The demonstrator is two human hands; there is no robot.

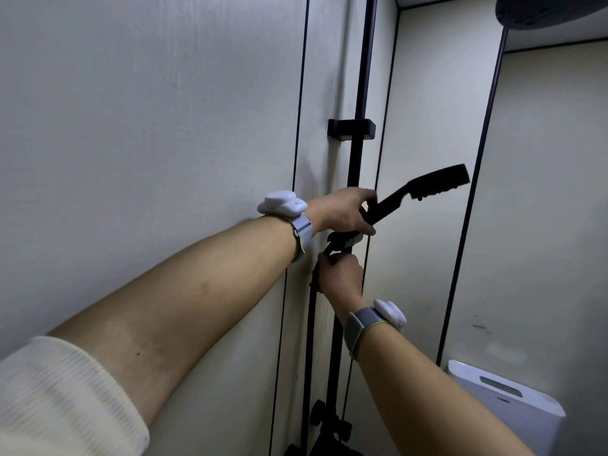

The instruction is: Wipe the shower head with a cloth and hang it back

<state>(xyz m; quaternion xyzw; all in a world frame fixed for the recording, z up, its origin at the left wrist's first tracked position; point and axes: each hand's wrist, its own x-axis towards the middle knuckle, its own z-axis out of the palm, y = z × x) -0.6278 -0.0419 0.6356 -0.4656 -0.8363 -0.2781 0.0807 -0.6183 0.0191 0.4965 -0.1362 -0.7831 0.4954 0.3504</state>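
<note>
Left hand (345,210) is closed around the handle of one black shower head (427,189), whose flat round face tilts up and to the right, away from the wall (148,110). Just below, the right hand (340,274) is clenched on a dark part at the foot of that handle, near the vertical black rail (358,159); whether it grips the hose or the holder cannot be told, since the fingers cover it. Two forearms reach in from the lower edge, and each of the two wrists carries a grey strap with a white device: one on the left wrist (281,203), one on the right wrist (390,313). One cream ribbed sleeve (65,399) is pushed back on the left arm. One black bracket (351,129) clamps the rail to the wall above the hands. One large dark overhead shower disc (552,9) shows at the upper right corner. One white box-shaped object (506,403) stands at the lower right, against the pale panel. Dark fittings sit low on the rail, too dim to count.
</note>
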